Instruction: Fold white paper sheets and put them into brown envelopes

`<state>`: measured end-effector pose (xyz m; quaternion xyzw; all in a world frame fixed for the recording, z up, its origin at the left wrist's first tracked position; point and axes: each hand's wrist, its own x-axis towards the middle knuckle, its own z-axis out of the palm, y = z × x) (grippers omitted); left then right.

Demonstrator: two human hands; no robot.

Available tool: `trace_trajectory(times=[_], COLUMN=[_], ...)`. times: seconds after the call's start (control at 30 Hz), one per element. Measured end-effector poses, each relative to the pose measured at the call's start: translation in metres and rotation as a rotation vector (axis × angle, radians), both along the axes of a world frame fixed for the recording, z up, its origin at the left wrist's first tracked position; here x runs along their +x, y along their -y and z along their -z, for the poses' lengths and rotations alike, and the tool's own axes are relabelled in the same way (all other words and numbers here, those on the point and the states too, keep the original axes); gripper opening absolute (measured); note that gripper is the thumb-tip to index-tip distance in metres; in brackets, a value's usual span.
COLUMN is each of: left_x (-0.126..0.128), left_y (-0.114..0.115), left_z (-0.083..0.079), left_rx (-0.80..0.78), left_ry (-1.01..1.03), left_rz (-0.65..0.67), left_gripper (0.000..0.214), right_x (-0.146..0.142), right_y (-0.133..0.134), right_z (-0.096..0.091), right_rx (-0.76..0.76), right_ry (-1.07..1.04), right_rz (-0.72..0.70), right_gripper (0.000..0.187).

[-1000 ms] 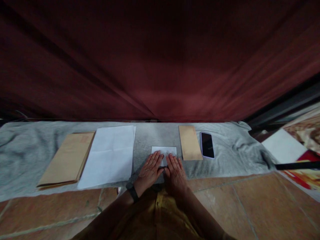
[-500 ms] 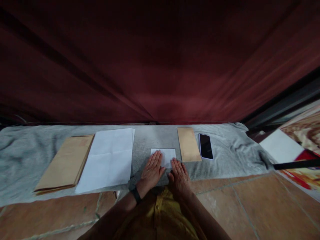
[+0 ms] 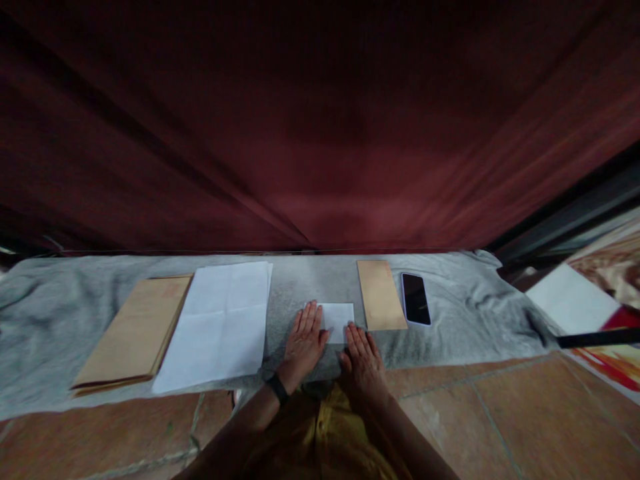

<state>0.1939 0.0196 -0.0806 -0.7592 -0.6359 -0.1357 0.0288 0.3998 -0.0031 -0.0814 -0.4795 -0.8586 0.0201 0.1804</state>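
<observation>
Paper, small and white (image 3: 337, 323), flat on grey cloth (image 3: 293, 283), toward near edge, between stack of large white sheets (image 3: 215, 327) and brown envelope (image 3: 381, 295). Left hand (image 3: 304, 337) palm down over left side of it, fingers straight and close together, no pinch. Right hand (image 3: 363, 357) palm down by near right corner, fingertips at the edge, fingers slightly parted, nothing pinched. Pressure not readable on either side. Main risk, as a judgement: skew. Could pivot under left hand if pushed harder on one side than the other, with only flat contact to hold it. Could also lift or curl at far right corner, with no finger over that part. Could pick up a stray crease if pressed hard, given soft backing that probably yields. Layers and edge alignment too small to check from head view, so could miss a crooked edge. Could nudge brown envelope on a wide outward sweep of right hand, being just beside it; less likely to reach phone (image 3: 416, 299), just beyond. Could drag top large sheet with left wristband (image 3: 277, 388), near stack's near corner, edges there looking loose.
</observation>
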Motion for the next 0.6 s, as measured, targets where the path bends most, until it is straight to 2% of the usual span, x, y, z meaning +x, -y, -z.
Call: trace_trajectory(times=[0.13, 0.27, 0.43, 0.6], left_x=[-0.006, -0.006, -0.006, -0.005], left_y=[0.006, 0.006, 0.005, 0.012], left_z=[0.004, 0.006, 0.002, -0.002], left_rx=[0.015, 0.019, 0.021, -0.01], left_ry=[0.018, 0.025, 0.011, -0.013], left_rz=[-0.027, -0.025, -0.018, -0.027], left_gripper=[0.066, 0.066, 0.063, 0.064], right_x=[-0.004, -0.023, -0.045, -0.047], right_y=[-0.005, -0.023, -0.047, -0.05], right_z=[0.003, 0.004, 0.006, 0.012], right_rx=[0.013, 0.009, -0.033, 0.023], right_ry=[-0.02, -0.039, -0.036, -0.041], right_rz=[0.006, 0.03, 0.052, 0.096], right_gripper=[0.062, 0.061, 0.052, 0.051])
